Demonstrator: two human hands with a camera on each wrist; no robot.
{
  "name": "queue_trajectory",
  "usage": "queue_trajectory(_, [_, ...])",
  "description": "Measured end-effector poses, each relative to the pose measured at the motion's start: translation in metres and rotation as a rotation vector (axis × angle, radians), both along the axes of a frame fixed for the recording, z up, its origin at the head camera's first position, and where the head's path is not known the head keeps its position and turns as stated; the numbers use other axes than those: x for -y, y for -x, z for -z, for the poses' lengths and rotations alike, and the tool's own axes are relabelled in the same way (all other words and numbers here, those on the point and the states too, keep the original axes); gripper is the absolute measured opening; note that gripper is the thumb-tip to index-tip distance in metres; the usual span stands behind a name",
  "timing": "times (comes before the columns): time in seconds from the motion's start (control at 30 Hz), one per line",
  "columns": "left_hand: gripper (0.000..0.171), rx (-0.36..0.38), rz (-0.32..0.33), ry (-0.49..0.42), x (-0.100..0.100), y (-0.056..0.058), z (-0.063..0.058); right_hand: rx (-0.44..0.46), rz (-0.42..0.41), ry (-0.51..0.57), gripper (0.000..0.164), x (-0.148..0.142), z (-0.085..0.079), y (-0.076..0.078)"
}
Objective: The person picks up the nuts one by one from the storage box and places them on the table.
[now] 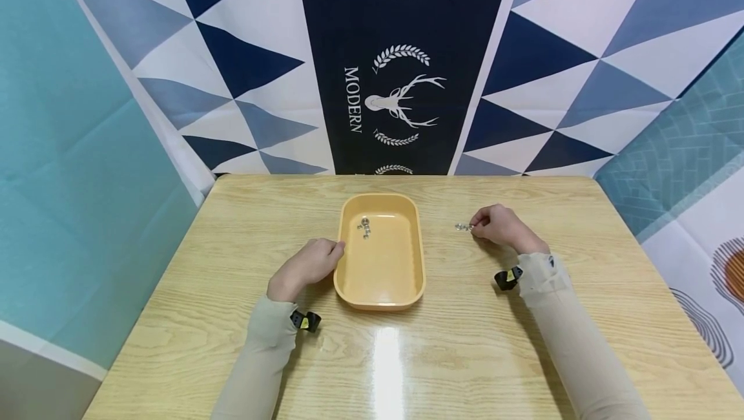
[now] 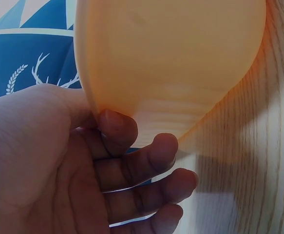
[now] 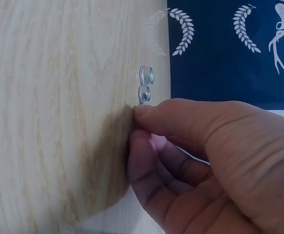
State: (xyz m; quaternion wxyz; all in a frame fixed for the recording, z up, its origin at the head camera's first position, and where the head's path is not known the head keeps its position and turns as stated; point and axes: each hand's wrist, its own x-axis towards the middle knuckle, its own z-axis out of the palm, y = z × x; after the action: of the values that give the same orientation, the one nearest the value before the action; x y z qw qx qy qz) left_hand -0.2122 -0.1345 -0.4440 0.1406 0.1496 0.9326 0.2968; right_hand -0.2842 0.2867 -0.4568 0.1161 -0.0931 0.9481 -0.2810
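My left hand (image 1: 310, 260) grips the left wall of a yellow plastic tray (image 1: 380, 307), which sits on the table. In the left wrist view the tray's wall (image 2: 176, 53) is held between the thumb and the curled fingers (image 2: 163, 151). Several small clear glass pebbles (image 1: 365, 221) lie inside, toward the tray's upper left. Right of the tray, my right hand (image 1: 501, 225) is at the end of a short row of glass pebbles (image 1: 458, 227). Its thumb and index finger pinch the nearest pebble, mostly hidden by them. Two more pebbles (image 3: 145, 75) show beyond the thumb.
The wood-grain table (image 1: 465, 355) carries the tray and the pebbles. Behind its far edge hangs a patterned cloth (image 1: 401, 84) with triangles and a deer print. A teal panel (image 1: 87, 148) stands at the left, and another patterned cloth (image 1: 686, 168) at the right.
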Motion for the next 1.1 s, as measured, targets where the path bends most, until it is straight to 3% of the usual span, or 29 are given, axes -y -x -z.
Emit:
queue_trajectory(0.57, [0.049,0.010,-0.001,-0.007,0.000,0.000,0.002,0.040,-0.070,0.005,0.021,-0.005,-0.014,0.000])
queue_trajectory(1.1, [0.050,0.015,-0.009,-0.006,-0.001,-0.002,0.002,-0.055,-0.073,0.052,0.045,0.007,-0.035,0.002])
